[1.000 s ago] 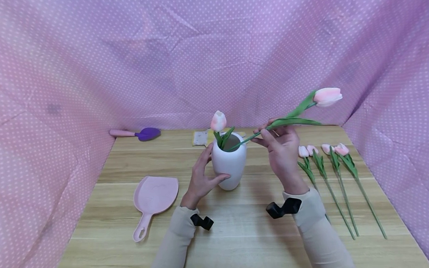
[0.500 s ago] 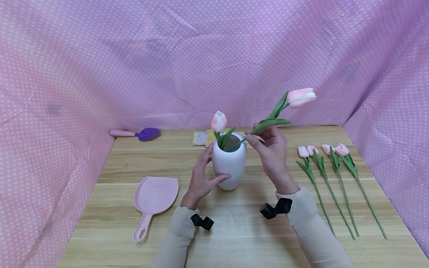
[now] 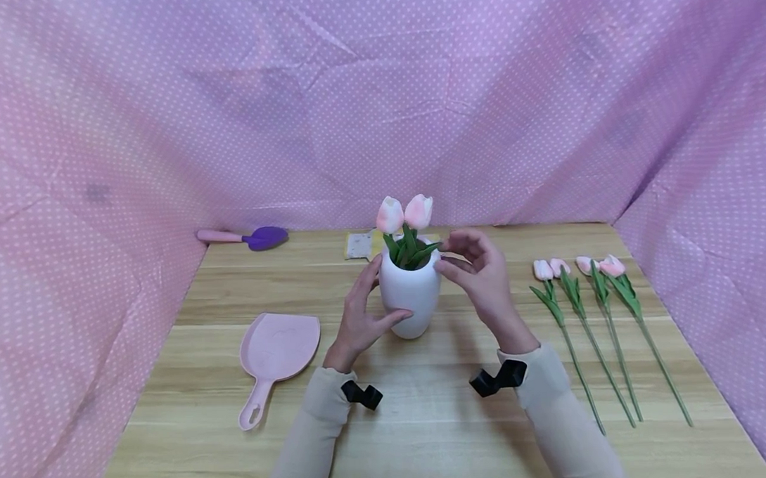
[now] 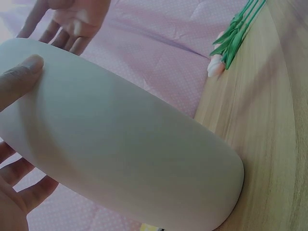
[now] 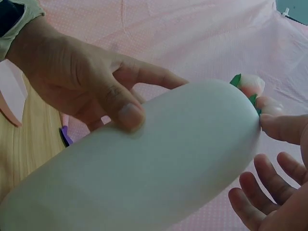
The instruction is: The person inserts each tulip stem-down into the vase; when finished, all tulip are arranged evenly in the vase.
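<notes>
A white vase (image 3: 410, 301) stands upright on the table, with two pale pink tulips (image 3: 418, 211) in its mouth, their green leaves at the rim. My left hand (image 3: 360, 323) holds the vase from its left side, thumb across the front and fingers round the back. At the rim's right side is my right hand (image 3: 479, 271), its thumb tip right at the edge beside a leaf. In the right wrist view the right hand's fingers (image 5: 252, 192) are loosely bent and apart, with nothing between them. The vase wall hides the stems inside.
Several more tulips (image 3: 582, 330) lie in a row on the right of the wooden table (image 3: 428, 434). A pink dustpan (image 3: 279, 348) lies left, a purple trowel (image 3: 265, 237) at the back left. Behind the vase is a small patterned packet (image 3: 359, 245). Pink dotted cloth (image 3: 378, 112) surrounds the table.
The second tulip, slanting from the right hand earlier, now stands in the vase beside the first. My right hand moved left to the rim and let go of it; the left hand stayed put.
</notes>
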`<state>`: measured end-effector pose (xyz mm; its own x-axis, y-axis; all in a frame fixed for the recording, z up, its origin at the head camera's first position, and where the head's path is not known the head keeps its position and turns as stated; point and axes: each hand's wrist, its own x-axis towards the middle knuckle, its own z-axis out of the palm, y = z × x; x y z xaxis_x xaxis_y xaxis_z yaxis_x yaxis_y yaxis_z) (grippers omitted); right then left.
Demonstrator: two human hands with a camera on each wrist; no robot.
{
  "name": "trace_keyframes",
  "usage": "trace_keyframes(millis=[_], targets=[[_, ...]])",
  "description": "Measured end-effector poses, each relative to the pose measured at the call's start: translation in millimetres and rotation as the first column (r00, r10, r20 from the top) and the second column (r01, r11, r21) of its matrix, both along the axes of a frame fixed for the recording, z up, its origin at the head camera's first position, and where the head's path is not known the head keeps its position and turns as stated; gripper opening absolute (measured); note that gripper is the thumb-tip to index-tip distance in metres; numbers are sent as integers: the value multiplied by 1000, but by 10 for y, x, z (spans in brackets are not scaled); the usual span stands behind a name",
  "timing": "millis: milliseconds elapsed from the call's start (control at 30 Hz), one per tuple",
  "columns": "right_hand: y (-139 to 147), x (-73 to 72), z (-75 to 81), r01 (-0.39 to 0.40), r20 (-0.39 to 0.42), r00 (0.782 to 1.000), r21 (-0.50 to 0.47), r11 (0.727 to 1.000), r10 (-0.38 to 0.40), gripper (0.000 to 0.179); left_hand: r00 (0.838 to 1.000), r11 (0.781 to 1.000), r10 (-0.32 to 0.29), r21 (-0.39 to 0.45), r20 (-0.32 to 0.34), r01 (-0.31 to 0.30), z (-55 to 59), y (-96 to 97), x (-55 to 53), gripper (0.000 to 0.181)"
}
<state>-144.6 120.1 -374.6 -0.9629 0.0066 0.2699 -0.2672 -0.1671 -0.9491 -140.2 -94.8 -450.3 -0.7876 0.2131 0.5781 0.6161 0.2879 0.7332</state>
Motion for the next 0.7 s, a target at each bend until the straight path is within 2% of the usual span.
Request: trace_keyframes(millis=[233, 400, 700], targets=[[188, 43, -133, 12, 60, 998, -31, 999, -11, 41, 1000, 1000, 2, 6, 11, -2, 4, 7, 5, 107], [334, 51, -221, 67, 80, 995, -65, 996, -62, 35, 1000, 1000, 0, 4, 7, 0, 9, 8, 4, 107], [601, 74, -258, 156, 69, 987, -203, 967, -145, 27, 1000, 1000, -2, 8, 0, 2, 5, 8, -1, 106]])
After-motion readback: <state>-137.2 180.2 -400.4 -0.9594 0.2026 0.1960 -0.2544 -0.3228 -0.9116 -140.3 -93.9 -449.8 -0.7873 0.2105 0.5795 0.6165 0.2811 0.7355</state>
